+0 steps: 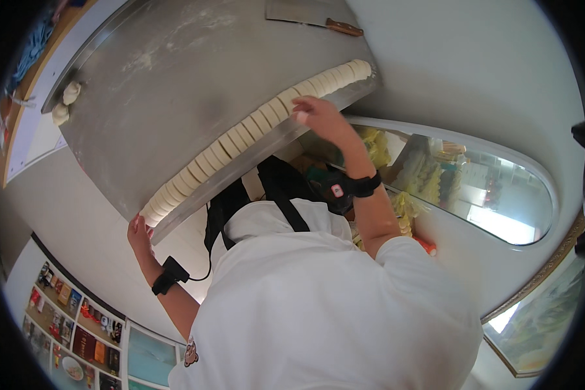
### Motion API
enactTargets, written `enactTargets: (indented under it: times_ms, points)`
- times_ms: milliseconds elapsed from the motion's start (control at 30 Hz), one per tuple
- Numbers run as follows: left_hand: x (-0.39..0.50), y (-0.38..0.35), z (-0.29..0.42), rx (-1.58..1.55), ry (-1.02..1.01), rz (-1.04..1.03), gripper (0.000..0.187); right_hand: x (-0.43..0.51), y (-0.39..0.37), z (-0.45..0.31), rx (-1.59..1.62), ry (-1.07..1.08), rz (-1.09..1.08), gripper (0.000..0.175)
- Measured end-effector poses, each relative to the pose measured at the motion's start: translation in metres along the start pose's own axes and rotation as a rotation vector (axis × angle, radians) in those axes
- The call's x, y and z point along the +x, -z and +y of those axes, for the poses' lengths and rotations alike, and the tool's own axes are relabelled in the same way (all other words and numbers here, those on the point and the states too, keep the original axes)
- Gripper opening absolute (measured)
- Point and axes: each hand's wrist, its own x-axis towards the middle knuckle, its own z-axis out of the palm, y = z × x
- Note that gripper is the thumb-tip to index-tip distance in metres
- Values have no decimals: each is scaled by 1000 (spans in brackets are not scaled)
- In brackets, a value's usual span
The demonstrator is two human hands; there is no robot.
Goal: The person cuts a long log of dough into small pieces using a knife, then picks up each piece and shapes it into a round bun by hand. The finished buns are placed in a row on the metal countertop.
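A long roll of white dough [243,132], cut into many slices that stand side by side, runs along the near edge of a floured metal work surface [175,107]. At the roll's lower left end is my left hand [140,234], its fingertips touching the last slices; whether they grip the dough cannot be told. My right hand [317,117] is at the near side of the roll, right of its middle, with fingers apart and slightly blurred; it holds nothing that shows. A cleaver [343,27] with a wooden handle lies flat at the far right of the surface.
Two small dough lumps [71,92] sit at the surface's left corner. Flour is smeared over the metal. A wall meets the surface's right side. An oval mirror [473,190] is at the right, near yellow plastic bags [404,209]. Shelves [75,324] with goods stand lower left.
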Motion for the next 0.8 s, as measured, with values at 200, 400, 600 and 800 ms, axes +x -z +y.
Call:
enactTargets:
  times_ms: [200,400,600,800]
  points:
    - [-3,-3,-6,-36,33,50,45,7,112,94,-36,-49,439,35]
    - [-19,-4,-2,16,-105,-26,55,31,177,129,106,-188,541,34]
    - [-2,8,-16,260,-338,-41,64,70,209,151,-312,-17,483,34]
    - [-28,26,-52,473,-441,128,49,118,208,156,-51,-96,233,32]
